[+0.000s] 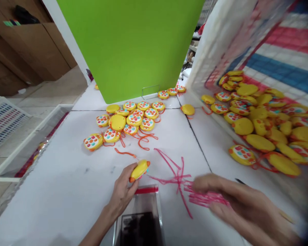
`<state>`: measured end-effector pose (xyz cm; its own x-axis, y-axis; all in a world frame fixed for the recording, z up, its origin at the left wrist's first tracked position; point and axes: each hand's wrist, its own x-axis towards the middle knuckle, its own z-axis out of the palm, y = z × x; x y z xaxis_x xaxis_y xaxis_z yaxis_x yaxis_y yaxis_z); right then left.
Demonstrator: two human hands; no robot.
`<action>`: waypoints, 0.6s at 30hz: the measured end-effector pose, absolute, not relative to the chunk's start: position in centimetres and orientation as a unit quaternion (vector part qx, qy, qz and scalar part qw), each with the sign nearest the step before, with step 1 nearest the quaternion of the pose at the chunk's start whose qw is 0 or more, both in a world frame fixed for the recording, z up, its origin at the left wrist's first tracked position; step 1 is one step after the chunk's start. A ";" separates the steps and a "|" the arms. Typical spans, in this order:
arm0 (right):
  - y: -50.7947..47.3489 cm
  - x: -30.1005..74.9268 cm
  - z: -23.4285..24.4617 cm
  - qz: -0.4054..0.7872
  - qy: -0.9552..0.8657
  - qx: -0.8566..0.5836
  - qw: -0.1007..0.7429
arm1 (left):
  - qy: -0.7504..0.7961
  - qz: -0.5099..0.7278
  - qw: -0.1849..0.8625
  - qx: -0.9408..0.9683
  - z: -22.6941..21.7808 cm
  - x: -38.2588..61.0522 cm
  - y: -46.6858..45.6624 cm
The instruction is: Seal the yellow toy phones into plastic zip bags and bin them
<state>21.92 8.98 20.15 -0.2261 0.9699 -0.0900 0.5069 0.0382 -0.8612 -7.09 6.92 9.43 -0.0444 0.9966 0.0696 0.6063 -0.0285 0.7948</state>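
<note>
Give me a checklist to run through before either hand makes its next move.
1. Left hand holding the yellow, orange-tipped rounded toy: ok, it sits between thumb and fingers.
2. Right hand gripping the bundle of thin pink strips: cannot tell, the hand is blurred.
3. Loose pink strips gathered: not ok, several lie crossed beside the bundle.
4. Transparent box with a red edge close to the left hand: ok, just on the near side of the toy.
5. Yellow rounded toys before the bright green panel all same side up: not ok, plain and dotted sides mix.
</note>
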 end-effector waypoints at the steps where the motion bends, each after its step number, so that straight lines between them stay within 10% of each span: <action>1: 9.1 21.5 20.3 0.443 -0.659 -0.543 0.274 | 0.634 0.348 0.288 0.628 9.6 -6.8 6.9; 13: 8.8 9.0 12.1 0.649 -0.459 -0.436 0.421 | 0.558 0.410 0.097 0.715 7.7 -2.8 5.5; 18: 9.2 11.1 11.5 0.672 -0.418 -0.464 0.398 | 0.579 0.411 0.377 0.595 13.1 -4.0 4.0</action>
<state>11.07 9.20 11.45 -0.2516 0.9231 -0.2909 -0.1466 -0.3334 -0.9313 -3.95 3.97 13.07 -0.0079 0.9986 0.0530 0.3794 -0.0461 0.9241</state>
